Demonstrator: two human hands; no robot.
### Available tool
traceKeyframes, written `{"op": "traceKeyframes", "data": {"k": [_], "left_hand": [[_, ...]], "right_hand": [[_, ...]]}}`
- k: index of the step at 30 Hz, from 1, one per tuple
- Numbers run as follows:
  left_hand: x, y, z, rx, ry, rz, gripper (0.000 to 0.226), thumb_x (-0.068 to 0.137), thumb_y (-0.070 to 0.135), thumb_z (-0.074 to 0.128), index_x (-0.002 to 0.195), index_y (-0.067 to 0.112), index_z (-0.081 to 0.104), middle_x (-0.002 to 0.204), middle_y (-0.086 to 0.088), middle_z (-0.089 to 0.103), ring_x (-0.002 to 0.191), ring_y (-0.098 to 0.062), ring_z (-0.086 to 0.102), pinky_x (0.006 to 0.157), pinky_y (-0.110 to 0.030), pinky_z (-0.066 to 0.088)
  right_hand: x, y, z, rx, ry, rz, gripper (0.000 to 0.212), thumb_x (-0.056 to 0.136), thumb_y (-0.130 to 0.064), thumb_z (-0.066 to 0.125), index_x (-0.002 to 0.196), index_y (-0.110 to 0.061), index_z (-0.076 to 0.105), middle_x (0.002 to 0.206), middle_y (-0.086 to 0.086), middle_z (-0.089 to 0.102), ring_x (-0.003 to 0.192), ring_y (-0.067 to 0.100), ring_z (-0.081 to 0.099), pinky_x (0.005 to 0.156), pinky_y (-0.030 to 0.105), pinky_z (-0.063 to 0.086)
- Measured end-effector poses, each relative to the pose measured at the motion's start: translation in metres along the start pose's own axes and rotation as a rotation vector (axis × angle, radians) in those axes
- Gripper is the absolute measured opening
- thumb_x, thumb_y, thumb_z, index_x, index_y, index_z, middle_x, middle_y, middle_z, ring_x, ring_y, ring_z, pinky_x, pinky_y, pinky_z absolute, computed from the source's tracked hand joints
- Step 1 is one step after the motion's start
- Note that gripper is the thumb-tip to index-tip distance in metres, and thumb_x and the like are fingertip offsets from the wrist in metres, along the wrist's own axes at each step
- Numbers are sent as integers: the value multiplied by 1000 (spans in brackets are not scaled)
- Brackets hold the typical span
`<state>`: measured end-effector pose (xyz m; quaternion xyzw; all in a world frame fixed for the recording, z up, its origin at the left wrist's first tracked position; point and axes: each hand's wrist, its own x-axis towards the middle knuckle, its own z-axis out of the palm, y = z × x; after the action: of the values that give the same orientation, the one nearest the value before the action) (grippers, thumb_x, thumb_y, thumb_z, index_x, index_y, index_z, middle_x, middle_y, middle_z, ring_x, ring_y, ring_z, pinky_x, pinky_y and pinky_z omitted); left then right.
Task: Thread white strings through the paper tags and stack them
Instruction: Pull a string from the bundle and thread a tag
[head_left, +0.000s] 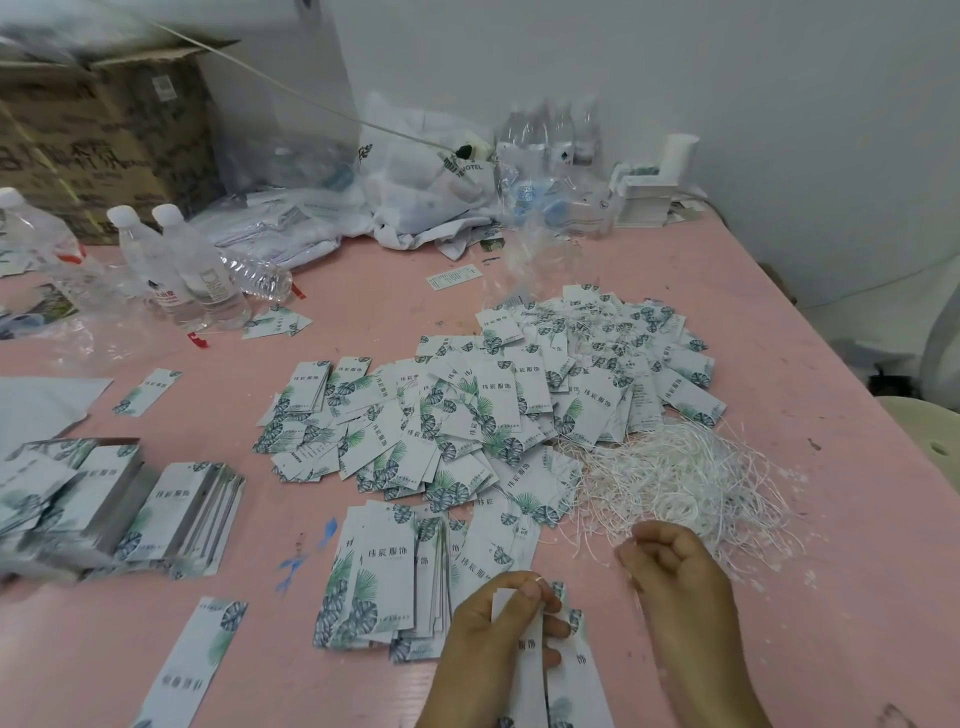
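Paper tags (530, 660), thin, light card, pinched near top by left hand (498, 623) | right hand (670, 566) curled, pinching limp white string (675, 478) | grip tag edges.

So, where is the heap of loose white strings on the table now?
The white strings lie on the pink table in the head view, right of centre, against the big tag pile and just beyond the right hand.
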<state>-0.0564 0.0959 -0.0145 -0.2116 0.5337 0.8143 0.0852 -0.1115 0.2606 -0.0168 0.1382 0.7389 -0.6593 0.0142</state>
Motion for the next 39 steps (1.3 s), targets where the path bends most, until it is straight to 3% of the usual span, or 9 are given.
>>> {"op": "traceKeyframes", "data": {"k": [4, 9, 11, 17, 22, 26, 32, 34, 39], "left_hand": [[-1, 1, -1, 128, -30, 17, 23, 95, 13, 64, 74, 10, 72, 78, -20, 70, 61, -23, 64, 57, -31, 53], [-7, 9, 6, 243, -102, 10, 13, 76, 31, 66, 69, 23, 73, 69, -11, 67, 58, -22, 59, 63, -31, 52], [-8, 10, 5, 233, -99, 14, 12, 78, 26, 67, 69, 21, 73, 69, -12, 67, 57, -21, 58, 59, -28, 50], [-8, 9, -4, 272, -51, 15, 13, 94, 9, 64, 83, 8, 70, 65, -11, 65, 57, -20, 55, 54, -23, 46], [-4, 11, -7, 233, -36, -23, 14, 97, 18, 63, 88, 8, 70, 69, -17, 68, 57, -26, 59, 60, -29, 51], [-2, 11, -7, 134, -44, -80, 12, 94, 15, 63, 91, 5, 68, 72, -24, 68, 56, -28, 63, 57, -31, 53], [1, 11, -5, -331, -33, -242, 33, 82, 17, 62, 104, -7, 66, 80, -28, 62, 61, -32, 61, 51, -34, 53], [1, 11, -5, -521, -23, -287, 37, 77, 15, 56, 104, -10, 65, 80, -28, 61, 61, -33, 58, 52, -35, 53], [4, 6, -3, -530, 28, -245, 32, 93, 5, 37, 97, -12, 64, 89, -35, 67, 65, -39, 68, 56, -42, 60]], "right_hand": [[-5, -2, -7, -394, 87, -344, 40, 82, -12, 67, 106, -42, 56, 105, -26, 51, 98, -12, 52, 76, 18, 41], [-21, -23, 10, -369, -660, -250, 49, 82, -43, 63, 128, -50, 47, 125, -32, 54, 119, -13, 48, 94, 19, 42], [-17, -23, 14, -515, -726, -271, 44, 78, -59, 57, 121, -49, 54, 117, -30, 59, 110, -9, 56, 92, 21, 48], [-13, -25, 14, -457, -700, -217, 25, 75, -54, 64, 99, -47, 65, 80, -16, 65, 67, -5, 58, 67, 13, 45], [-14, -23, 12, -278, -631, -95, 21, 79, -25, 74, 92, -41, 70, 70, 2, 62, 66, 9, 61, 66, 23, 48], [-19, -18, 14, -294, -541, -156, 29, 82, -9, 75, 82, -38, 73, 55, -10, 58, 52, 2, 51, 54, 12, 41], [-21, -3, 17, -104, -394, -94, 6, 79, -18, 75, 83, -22, 74, 68, 18, 68, 59, 18, 61, 61, 30, 51], [-22, 2, 17, 53, -377, 4, 21, 70, -25, 78, 83, -10, 72, 71, 33, 58, 62, 25, 56, 62, 41, 50], [-28, -6, 21, 209, -424, 50, 9, 82, 1, 70, 75, -4, 71, 61, 24, 62, 51, 21, 59, 52, 26, 49]]}}
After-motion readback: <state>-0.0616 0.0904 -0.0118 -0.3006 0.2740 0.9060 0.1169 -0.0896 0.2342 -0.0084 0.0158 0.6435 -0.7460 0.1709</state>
